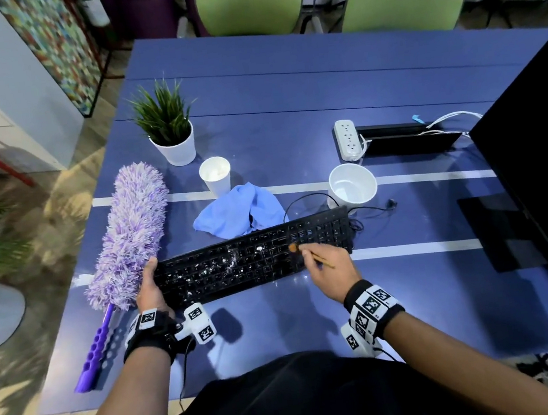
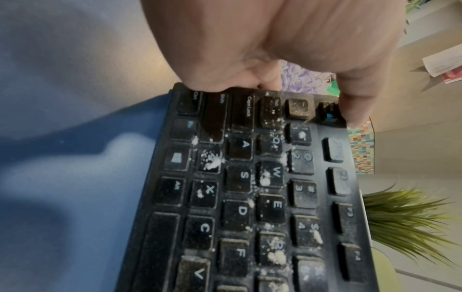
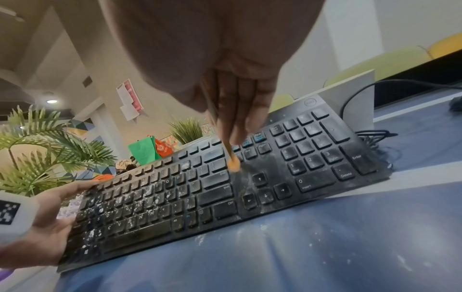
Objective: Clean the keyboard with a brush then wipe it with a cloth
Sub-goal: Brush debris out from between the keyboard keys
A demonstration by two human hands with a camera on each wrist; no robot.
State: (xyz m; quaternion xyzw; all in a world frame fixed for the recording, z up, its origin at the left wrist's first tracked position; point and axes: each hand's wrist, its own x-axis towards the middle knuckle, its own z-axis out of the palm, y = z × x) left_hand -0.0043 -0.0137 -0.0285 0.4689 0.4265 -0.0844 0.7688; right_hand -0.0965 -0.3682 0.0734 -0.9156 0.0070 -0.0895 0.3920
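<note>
A black keyboard [image 1: 254,258] speckled with white dust lies slanted on the blue table [image 1: 287,102]. My left hand [image 1: 149,288] grips its left end, thumb on the corner keys [image 2: 350,94]. My right hand [image 1: 328,269] pinches a thin brush [image 1: 309,254] whose orange tip [image 3: 233,164] touches the keyboard [image 3: 225,189] between the main keys and the arrow keys. A crumpled light-blue cloth [image 1: 238,211] lies just behind the keyboard. Dust covers mostly the left half of the keyboard [image 2: 250,197].
A purple fluffy duster [image 1: 130,231] lies left of the keyboard. Behind stand a potted plant [image 1: 170,130], a paper cup [image 1: 215,176], a white bowl [image 1: 352,184] and a power strip [image 1: 347,139]. A black monitor [image 1: 533,141] fills the right side. White crumbs [image 3: 262,229] dot the table.
</note>
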